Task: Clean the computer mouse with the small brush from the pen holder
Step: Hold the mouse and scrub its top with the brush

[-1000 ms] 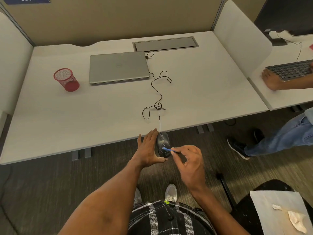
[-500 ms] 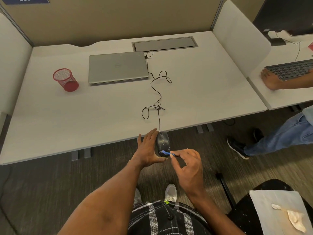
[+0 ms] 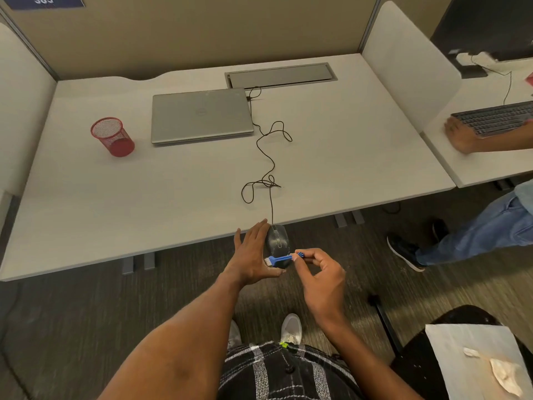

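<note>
Blue plastic brush [image 3: 281, 258] is lying across the rear of the mouse [image 3: 278, 241], white bristles pointing toward the left hand [image 3: 253, 255].

Head view: the mouse is hanging just off the front edge of the desk [image 3: 173, 183], its cable [image 3: 268, 157] trailing back over the desk. The left hand is carrying it on straight fingers, not clasping. The right hand [image 3: 320, 272] is pinching the brush handle near its end.

Judgement: the mouse is looking light, rigid and smooth-shelled, so liable to slip; its sides are offering the surer hold. The brush is appearing feather-light, best pinched at the handle.
</note>
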A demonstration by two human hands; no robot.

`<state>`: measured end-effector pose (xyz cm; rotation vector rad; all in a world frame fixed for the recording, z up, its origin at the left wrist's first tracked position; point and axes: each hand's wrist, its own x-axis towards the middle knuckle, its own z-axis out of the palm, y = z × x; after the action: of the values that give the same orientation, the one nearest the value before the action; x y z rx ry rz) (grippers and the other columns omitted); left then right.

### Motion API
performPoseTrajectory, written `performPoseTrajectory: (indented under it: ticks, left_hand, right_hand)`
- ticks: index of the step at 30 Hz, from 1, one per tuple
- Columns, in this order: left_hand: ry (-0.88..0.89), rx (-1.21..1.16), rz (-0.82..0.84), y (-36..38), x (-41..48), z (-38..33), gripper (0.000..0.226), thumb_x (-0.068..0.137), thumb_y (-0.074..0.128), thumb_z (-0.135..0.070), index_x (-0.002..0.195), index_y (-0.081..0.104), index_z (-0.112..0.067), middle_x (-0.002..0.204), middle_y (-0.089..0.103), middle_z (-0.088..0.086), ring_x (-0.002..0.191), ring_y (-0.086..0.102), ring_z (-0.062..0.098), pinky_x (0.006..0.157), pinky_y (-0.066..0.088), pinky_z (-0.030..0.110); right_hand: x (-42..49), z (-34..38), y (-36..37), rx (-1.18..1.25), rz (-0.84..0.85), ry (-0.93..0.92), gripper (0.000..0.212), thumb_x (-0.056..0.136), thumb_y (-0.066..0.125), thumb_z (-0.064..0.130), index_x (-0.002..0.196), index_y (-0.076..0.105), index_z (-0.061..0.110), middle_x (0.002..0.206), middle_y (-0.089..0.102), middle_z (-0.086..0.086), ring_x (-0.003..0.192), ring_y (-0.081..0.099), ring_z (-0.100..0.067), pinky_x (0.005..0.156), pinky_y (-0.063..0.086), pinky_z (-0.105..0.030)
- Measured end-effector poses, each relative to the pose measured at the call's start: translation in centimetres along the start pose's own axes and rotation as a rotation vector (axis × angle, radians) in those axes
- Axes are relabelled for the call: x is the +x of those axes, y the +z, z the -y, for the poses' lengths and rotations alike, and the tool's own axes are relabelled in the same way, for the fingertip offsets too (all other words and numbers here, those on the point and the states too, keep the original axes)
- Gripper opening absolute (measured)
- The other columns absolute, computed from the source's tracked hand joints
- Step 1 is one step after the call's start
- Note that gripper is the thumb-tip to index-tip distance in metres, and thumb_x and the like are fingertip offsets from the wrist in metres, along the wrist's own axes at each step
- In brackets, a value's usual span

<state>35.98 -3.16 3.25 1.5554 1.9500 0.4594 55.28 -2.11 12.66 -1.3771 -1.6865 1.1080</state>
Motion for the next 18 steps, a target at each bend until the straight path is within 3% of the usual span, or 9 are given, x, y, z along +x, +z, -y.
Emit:
performPoseTrajectory:
  ticks: [2,6,11,14,18]
  left_hand:
    - [0.005,-0.002,-0.006,0.0,0.0,0.0,0.129,0.072,0.081,-0.069,0.165,0.005,-0.024,0.174,0.007,0.001,0.161,0.002,0.021,0.125,-0.016,0.059]
    - [0.019,-0.009,-0.020,0.0,0.1,-0.1,0.129,0.070,0.082,-0.069,0.164,0.008,-0.023,0.174,0.011,0.001,0.161,0.005,0.020,0.126,-0.014,0.059]
    - [0.021,-0.013,-0.026,0.1,0.2,0.1,0.128,0.069,0.081,-0.070,0.164,0.008,-0.024,0.174,0.012,0.001,0.161,0.006,0.020,0.126,-0.014,0.059]
    - [0.020,-0.008,-0.031,0.1,0.2,0.1,0.129,0.069,0.081,-0.071,0.164,0.008,-0.024,0.173,0.011,0.000,0.161,0.007,0.019,0.126,-0.015,0.058]
    - [0.019,0.009,-0.024,0.0,0.2,0.1,0.130,0.069,0.079,-0.074,0.164,0.005,-0.024,0.174,0.009,-0.001,0.161,0.005,0.017,0.126,-0.016,0.057]
  right_hand:
    - [0.3,-0.2,0.0,-0.005,0.007,0.015,0.013,0.091,0.075,0.016,0.093,0.075,0.029,0.087,0.074,0.019,0.086,0.071,0.000,0.071,0.056,-0.017]
    - [0.6,-0.6,0.0,-0.144,0.003,-0.068,0.011,0.092,0.073,0.021,0.103,0.075,0.025,0.096,0.071,0.013,0.097,0.066,-0.008,0.080,0.057,-0.031]
    - [1.1,-0.3,-0.2,-0.300,-0.024,-0.283,0.023,0.090,0.073,0.022,0.112,0.075,0.026,0.099,0.065,0.011,0.100,0.055,-0.009,0.080,0.048,-0.018]
    - [1.3,-0.5,-0.2,-0.428,0.008,-0.440,0.024,0.088,0.076,0.017,0.111,0.075,0.021,0.096,0.066,0.006,0.098,0.051,-0.008,0.080,0.050,-0.026]
    - [0.7,-0.9,-0.2,-0.468,0.101,-0.540,0.022,0.087,0.078,0.015,0.108,0.075,0.019,0.093,0.068,0.007,0.094,0.053,-0.006,0.092,0.048,-0.033]
